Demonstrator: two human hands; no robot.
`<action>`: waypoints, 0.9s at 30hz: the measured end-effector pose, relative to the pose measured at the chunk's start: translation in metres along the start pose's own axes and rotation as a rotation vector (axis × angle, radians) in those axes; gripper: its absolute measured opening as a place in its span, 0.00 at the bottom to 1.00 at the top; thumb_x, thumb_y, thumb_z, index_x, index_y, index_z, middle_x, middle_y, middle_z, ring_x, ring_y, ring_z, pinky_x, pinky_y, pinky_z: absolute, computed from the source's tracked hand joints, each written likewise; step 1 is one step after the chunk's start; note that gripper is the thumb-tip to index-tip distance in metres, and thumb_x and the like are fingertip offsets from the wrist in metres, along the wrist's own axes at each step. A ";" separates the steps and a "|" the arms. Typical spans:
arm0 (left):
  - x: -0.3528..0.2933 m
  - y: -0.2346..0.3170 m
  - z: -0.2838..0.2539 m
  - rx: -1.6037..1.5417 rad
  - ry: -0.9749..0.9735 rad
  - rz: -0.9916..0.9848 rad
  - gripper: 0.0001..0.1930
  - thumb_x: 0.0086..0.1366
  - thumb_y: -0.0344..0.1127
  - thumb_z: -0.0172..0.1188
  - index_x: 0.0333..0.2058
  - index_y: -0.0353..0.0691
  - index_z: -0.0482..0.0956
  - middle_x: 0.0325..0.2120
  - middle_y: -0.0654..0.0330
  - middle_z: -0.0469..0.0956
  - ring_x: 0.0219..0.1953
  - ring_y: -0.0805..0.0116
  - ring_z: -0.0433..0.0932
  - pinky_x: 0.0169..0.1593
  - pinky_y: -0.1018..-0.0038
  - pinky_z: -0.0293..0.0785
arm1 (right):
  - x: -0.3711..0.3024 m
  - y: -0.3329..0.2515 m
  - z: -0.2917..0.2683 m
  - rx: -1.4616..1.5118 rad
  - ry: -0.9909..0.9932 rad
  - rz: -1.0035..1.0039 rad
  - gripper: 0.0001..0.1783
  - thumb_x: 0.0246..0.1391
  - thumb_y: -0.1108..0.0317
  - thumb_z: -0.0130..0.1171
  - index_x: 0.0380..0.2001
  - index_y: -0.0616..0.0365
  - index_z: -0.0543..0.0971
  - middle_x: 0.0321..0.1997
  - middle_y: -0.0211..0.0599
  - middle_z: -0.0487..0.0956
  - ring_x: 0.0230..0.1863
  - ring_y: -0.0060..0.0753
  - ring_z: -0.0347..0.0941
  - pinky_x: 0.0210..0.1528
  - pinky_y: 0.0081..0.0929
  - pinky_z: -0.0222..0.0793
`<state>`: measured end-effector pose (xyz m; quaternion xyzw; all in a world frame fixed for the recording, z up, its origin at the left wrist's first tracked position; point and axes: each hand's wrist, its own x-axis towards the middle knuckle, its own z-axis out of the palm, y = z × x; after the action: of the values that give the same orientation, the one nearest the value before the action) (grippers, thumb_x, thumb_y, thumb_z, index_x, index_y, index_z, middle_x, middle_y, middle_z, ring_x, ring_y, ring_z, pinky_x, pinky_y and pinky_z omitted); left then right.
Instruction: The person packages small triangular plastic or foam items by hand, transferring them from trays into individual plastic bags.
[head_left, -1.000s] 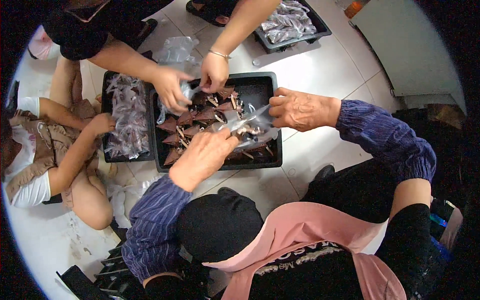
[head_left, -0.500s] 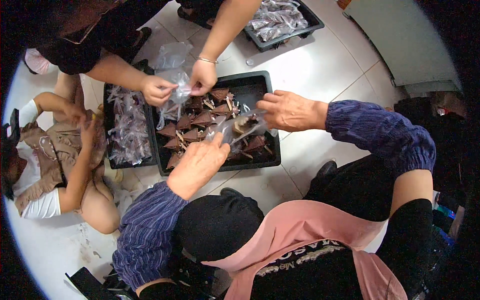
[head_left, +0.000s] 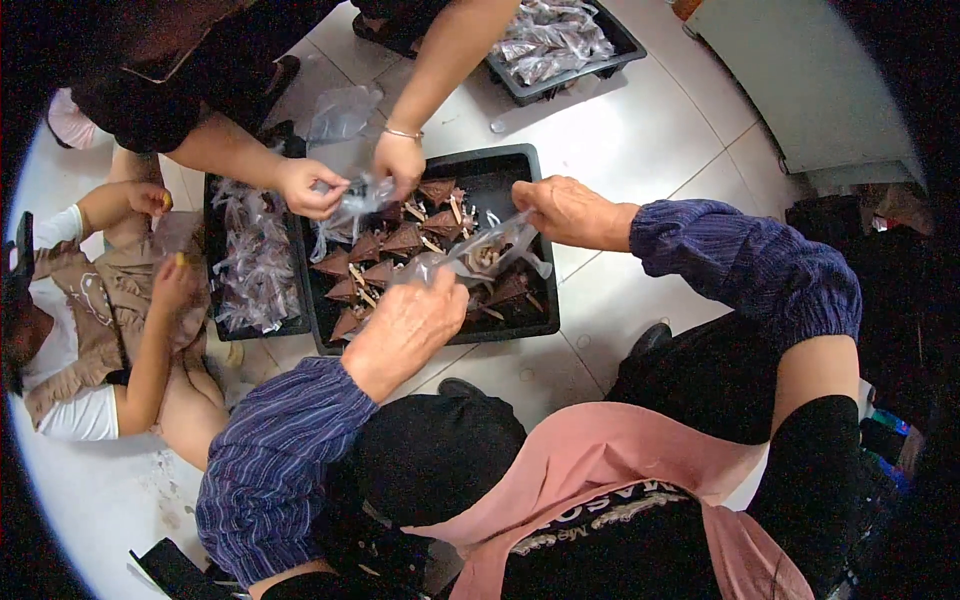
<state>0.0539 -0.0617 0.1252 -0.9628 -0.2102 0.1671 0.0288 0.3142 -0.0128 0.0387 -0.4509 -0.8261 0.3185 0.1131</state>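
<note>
Clear plastic bag (head_left: 495, 248) hung above black tray (head_left: 500, 172)

Brown cones (head_left: 403, 238) crowded the tray's left. The left hand (head_left: 410, 320) pinched one end of the bag, the right hand (head_left: 575, 210) the other, apparently to hold it stretched.

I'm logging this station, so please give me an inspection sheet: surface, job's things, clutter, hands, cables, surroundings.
Surface: tiled floor.
Job's things: middle tray holds brown cones; bagged items fill the tray to its left; far tray also holds bags.
Clutter: loose clear plastic beyond middle tray.
Hands: left hand and right hand hold a clear bag between them.
Cables: nothing seen.
Surroundings: one person opposite, another at left; pale cabinet at right.
</note>
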 end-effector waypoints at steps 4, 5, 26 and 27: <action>0.004 0.000 -0.003 -0.025 0.064 -0.140 0.02 0.54 0.29 0.54 0.27 0.40 0.70 0.28 0.57 0.69 0.23 0.68 0.77 0.23 0.74 0.74 | 0.001 0.004 -0.004 0.048 0.016 0.078 0.09 0.45 0.74 0.54 0.32 0.63 0.71 0.26 0.55 0.77 0.34 0.60 0.74 0.37 0.50 0.68; 0.005 0.000 -0.002 -0.009 0.062 -0.155 0.02 0.54 0.28 0.54 0.27 0.40 0.70 0.28 0.57 0.69 0.23 0.67 0.77 0.22 0.73 0.74 | 0.001 0.006 -0.004 -0.016 -0.012 0.076 0.07 0.45 0.75 0.54 0.31 0.62 0.72 0.26 0.52 0.77 0.33 0.57 0.75 0.36 0.47 0.69; 0.007 0.009 0.092 -2.164 0.562 -0.389 0.27 0.58 0.27 0.63 0.57 0.39 0.69 0.42 0.60 0.78 0.39 0.78 0.74 0.42 0.81 0.70 | 0.018 -0.059 -0.010 0.108 -0.103 -0.162 0.08 0.49 0.68 0.55 0.32 0.60 0.75 0.28 0.48 0.76 0.34 0.55 0.74 0.36 0.46 0.69; 0.017 0.014 0.095 -2.134 0.671 -0.405 0.26 0.57 0.25 0.63 0.56 0.38 0.71 0.41 0.62 0.79 0.40 0.78 0.74 0.44 0.80 0.71 | 0.018 -0.064 -0.005 0.133 -0.080 -0.183 0.08 0.50 0.68 0.55 0.33 0.60 0.75 0.29 0.48 0.76 0.34 0.55 0.74 0.36 0.46 0.69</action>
<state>0.0423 -0.0688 0.0285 -0.4400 -0.3786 -0.3712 -0.7247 0.2633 -0.0215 0.0807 -0.3521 -0.8448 0.3785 0.1383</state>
